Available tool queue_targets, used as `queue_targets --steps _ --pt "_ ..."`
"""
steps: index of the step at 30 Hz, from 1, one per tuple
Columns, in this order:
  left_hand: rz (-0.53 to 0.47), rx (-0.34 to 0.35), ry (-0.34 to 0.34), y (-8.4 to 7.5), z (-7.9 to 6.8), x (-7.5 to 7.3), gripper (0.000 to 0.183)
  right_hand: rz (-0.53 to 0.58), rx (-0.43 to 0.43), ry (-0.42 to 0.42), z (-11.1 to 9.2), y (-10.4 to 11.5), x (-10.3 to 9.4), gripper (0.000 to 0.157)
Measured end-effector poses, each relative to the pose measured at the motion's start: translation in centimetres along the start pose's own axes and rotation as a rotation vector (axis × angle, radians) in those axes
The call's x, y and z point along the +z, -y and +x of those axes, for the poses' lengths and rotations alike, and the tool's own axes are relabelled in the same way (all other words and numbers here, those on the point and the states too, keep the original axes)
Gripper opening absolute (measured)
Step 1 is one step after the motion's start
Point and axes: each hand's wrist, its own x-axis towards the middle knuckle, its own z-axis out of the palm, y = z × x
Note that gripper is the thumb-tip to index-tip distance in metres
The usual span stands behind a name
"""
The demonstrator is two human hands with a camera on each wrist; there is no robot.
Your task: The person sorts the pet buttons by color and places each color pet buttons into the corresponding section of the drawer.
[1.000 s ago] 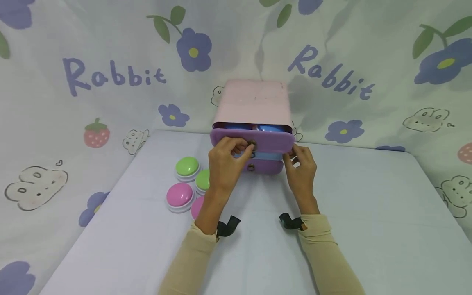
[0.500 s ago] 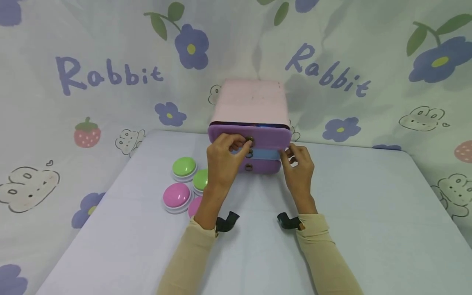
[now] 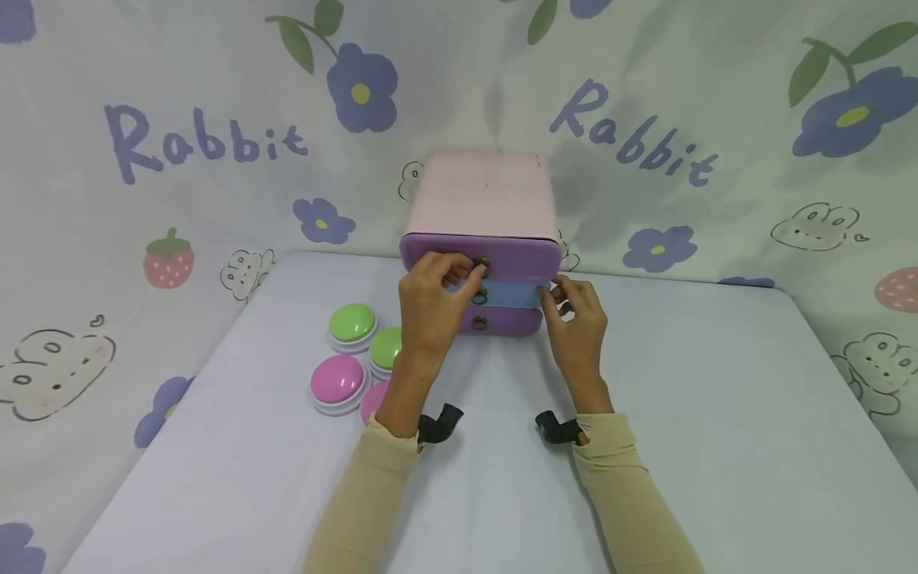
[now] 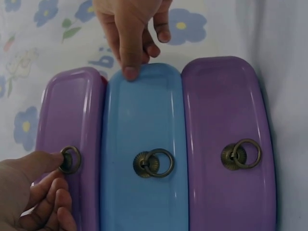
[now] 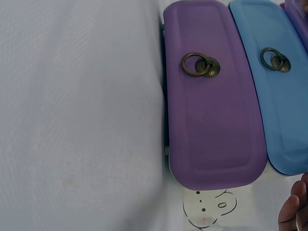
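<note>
Nearly together, left fingers [image 4: 44, 208] on brass ring [image 4: 79, 160]

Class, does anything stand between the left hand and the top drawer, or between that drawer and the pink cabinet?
Nothing visible does. The left hand holds the ring of the top drawer. Only a thin dark gap shows between drawer and cabinet; the inside is hidden.

The top purple drawer [image 3: 502, 255] is sliding to the far side, into the pink cabinet [image 3: 484, 195]. The wide gap above its front is narrowing to a thin dark line, and the blue things inside are disappearing from sight. The left hand [image 3: 434, 304] is travelling far together with the drawer's ring [image 4: 73, 161].
</note>
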Motion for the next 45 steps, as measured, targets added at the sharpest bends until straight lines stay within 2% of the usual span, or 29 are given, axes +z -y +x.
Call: queue_targets --steps 8,17,28,34,39,45 --pt "0.020 -0.001 -0.008 0.2 0.3 0.4 0.014 0.029 -0.009 -0.031 0.1 -0.1 0.2 0.022" --pt "0.014 0.013 -0.033 0.9 0.6 1.0 0.014 0.028 -0.035 -0.049 0.5 2.5 0.1 0.021" --pt "0.010 0.000 -0.032 0.9 0.6 1.0 0.016 0.025 -0.012 -0.018 0.0 -0.3 0.3 0.022" --pt "0.009 -0.038 -0.007 1.1 -0.1 0.4 0.018 0.007 -0.028 0.008 0.2 0.2 0.0 0.024" --pt "0.018 -0.083 0.022 1.7 -1.1 0.0 0.015 0.008 -0.038 0.010 1.2 0.8 -0.7 0.027" --pt "0.020 -0.187 0.116 2.2 -2.7 0.4 0.014 0.036 -0.046 0.006 2.9 2.3 -1.9 0.031"
